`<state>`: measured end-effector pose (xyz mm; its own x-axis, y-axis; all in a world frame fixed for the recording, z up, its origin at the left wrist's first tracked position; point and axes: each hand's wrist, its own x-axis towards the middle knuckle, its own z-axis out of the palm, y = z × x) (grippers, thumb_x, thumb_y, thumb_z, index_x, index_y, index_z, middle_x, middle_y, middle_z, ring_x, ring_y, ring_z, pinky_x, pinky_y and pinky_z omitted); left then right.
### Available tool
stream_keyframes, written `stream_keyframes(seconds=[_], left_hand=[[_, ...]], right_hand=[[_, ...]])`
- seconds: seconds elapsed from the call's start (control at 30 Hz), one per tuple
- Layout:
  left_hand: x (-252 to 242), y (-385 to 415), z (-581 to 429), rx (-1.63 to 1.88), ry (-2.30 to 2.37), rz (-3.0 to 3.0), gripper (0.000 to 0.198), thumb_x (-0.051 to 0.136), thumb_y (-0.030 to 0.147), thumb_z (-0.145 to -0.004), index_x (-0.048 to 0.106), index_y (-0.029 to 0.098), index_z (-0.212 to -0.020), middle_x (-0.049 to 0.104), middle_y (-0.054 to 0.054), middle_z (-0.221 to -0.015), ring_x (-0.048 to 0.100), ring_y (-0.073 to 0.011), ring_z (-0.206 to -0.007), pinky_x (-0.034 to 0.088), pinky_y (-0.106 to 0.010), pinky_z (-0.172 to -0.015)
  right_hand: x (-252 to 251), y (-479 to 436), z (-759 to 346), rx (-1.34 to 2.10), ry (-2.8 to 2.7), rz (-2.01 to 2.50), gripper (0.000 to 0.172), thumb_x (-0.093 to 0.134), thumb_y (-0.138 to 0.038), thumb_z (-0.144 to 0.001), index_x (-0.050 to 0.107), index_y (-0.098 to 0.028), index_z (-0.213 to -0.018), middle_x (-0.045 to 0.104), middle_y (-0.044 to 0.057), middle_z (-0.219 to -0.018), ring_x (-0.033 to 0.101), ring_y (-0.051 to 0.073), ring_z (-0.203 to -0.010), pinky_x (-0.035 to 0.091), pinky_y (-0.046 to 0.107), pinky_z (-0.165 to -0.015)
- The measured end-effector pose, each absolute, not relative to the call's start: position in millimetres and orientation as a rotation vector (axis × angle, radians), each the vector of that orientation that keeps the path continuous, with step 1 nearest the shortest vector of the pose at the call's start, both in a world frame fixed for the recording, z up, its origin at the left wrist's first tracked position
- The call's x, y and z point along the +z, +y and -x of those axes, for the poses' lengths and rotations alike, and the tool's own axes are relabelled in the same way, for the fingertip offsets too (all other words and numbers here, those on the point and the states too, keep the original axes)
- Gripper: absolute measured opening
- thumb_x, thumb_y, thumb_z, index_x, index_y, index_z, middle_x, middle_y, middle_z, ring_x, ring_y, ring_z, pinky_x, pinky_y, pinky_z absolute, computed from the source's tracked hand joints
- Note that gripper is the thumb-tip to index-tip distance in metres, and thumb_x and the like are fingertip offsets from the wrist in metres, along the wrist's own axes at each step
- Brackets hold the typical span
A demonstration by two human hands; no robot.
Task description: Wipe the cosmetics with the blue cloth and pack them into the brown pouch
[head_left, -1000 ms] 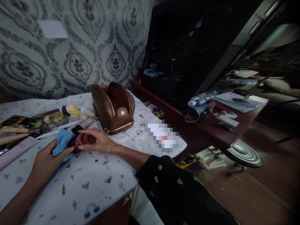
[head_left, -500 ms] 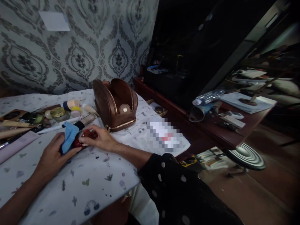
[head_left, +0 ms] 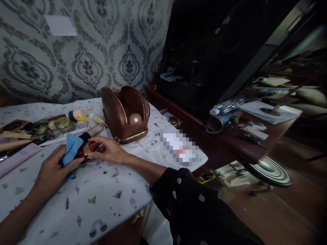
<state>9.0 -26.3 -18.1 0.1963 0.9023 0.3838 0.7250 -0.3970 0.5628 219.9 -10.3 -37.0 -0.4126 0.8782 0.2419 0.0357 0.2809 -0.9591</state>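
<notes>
My left hand (head_left: 52, 166) is closed on a blue cloth (head_left: 71, 148) and presses it against a small dark red cosmetic container (head_left: 85, 151). My right hand (head_left: 107, 149) pinches the other end of that container, fingers curled round it. Both hands rest on a table with a white patterned cloth (head_left: 97, 190). An open brown leather pouch (head_left: 125, 114) stands just behind my right hand.
Jars, tubes and brushes (head_left: 63, 124) lie along the table's far left. A printed paper (head_left: 155, 143) lies right of the pouch. A dark wooden desk (head_left: 230, 136) with a bottle, papers and a large black screen (head_left: 217, 51) stands to the right. Patterned wallpaper is behind.
The cloth in my left hand has shifted a little over the container while my right hand keeps its grip. The view has drifted slightly.
</notes>
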Motion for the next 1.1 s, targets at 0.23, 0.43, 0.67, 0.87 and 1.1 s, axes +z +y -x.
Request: stream_keyframes(seconds=[0.23, 0.43, 0.67, 0.87, 1.1], left_hand=[[-20.7, -26.5, -7.1, 1.098, 1.431, -2.393, 0.042, 0.056, 0.063, -0.08, 0.06, 0.021, -0.08, 0.058, -0.002, -0.087, 0.057, -0.0206, -0.081, 0.043, -0.03, -0.076], [-27.9, -24.7, -5.3, 1.054, 1.39, -2.565, 0.048, 0.055, 0.069, -0.079, 0.057, 0.023, -0.091, 0.057, -0.005, -0.099, 0.059, -0.026, -0.093, 0.046, -0.036, -0.081], [-30.5, -23.9, -8.8, 1.027, 1.479, -2.623, 0.043, 0.049, 0.069, -0.084, 0.051, 0.026, -0.09, 0.055, -0.005, -0.098, 0.059, -0.0272, -0.092, 0.048, -0.038, -0.078], [-28.5, -22.6, -9.2, 1.082, 1.455, -2.612, 0.045, 0.05, 0.071, -0.082, 0.051, 0.025, -0.084, 0.056, -0.004, -0.093, 0.06, -0.0267, -0.087, 0.049, -0.037, -0.074], [-26.5, -24.5, -9.3, 1.134, 1.439, -2.636, 0.042, 0.052, 0.065, -0.086, 0.056, 0.024, -0.094, 0.059, -0.005, -0.097, 0.061, -0.0254, -0.093, 0.049, -0.035, -0.082]], right_hand=[[-41.4, -7.7, -219.7, 1.134, -1.752, 0.899, 0.051, 0.075, -0.039, -0.078, 0.059, -0.021, -0.123, 0.066, 0.0, -0.098, 0.06, 0.01, -0.083, 0.047, 0.02, -0.071], [-38.0, -11.8, -220.4, 1.088, -1.751, 0.938, 0.046, 0.073, -0.042, -0.081, 0.059, -0.023, -0.12, 0.066, -0.001, -0.096, 0.06, 0.011, -0.081, 0.047, 0.021, -0.071], [-35.5, -13.5, -222.4, 1.025, -1.783, 0.995, 0.047, 0.072, -0.043, -0.082, 0.058, -0.022, -0.122, 0.066, -0.001, -0.094, 0.059, 0.01, -0.076, 0.047, 0.023, -0.071], [-38.3, -12.5, -222.3, 0.983, -1.812, 0.977, 0.056, 0.075, -0.041, -0.078, 0.055, -0.023, -0.127, 0.065, 0.003, -0.112, 0.061, 0.013, -0.087, 0.049, 0.026, -0.078], [-36.4, -10.1, -222.8, 0.939, -1.862, 0.986, 0.067, 0.075, -0.037, -0.078, 0.049, -0.021, -0.138, 0.062, 0.007, -0.117, 0.06, 0.012, -0.083, 0.049, 0.026, -0.076]])
